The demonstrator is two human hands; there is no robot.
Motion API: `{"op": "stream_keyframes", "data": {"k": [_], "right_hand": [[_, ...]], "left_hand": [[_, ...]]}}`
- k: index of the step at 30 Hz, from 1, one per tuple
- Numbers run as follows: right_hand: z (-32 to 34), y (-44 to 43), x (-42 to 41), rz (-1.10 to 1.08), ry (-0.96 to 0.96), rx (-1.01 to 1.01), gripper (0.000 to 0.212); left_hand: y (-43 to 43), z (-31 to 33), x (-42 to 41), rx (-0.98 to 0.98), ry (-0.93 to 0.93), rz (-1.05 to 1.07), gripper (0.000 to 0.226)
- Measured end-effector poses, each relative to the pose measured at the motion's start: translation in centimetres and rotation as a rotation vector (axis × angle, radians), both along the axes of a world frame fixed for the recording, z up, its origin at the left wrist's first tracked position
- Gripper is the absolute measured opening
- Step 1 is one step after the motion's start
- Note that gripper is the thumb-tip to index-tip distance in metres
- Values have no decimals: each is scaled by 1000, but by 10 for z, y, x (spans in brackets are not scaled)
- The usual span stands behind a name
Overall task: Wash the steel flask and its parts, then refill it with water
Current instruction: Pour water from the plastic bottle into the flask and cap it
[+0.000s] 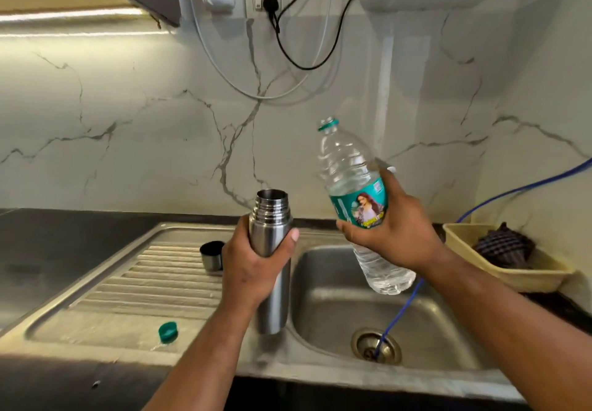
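Currently left hand (253, 269) grips the cylindrical brushed-steel flask (273, 301) upright, mouth open, stainless sink (320, 377) beneath it. Right hand (395, 231) clasps an uncapped clear plastic water bottle (347, 170) up-right of the flask, neck leaning toward its mouth; pouring likely needs more leftward tipping.

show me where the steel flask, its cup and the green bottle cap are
steel flask (275, 301): head view, bare lower body
flask cup (212, 255): head view, steel side wall
green bottle cap (168, 332): head view, middle of the cap
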State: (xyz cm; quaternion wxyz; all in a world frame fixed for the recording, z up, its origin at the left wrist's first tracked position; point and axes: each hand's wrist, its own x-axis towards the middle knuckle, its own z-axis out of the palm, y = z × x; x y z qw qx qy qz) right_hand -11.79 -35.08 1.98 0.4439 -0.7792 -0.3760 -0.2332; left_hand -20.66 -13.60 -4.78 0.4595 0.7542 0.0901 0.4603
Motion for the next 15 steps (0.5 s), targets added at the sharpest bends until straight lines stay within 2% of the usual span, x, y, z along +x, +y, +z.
{"op": "stream_keyframes", "data": {"k": [5,15], "right_hand": [[-25,7,-17,76,121,123,80],[-53,31,-29,106,212,217,79]], "left_hand": [[12,-15,-19,-25,33,14,52],[33,-16,-41,-117,12,39,51]]}}
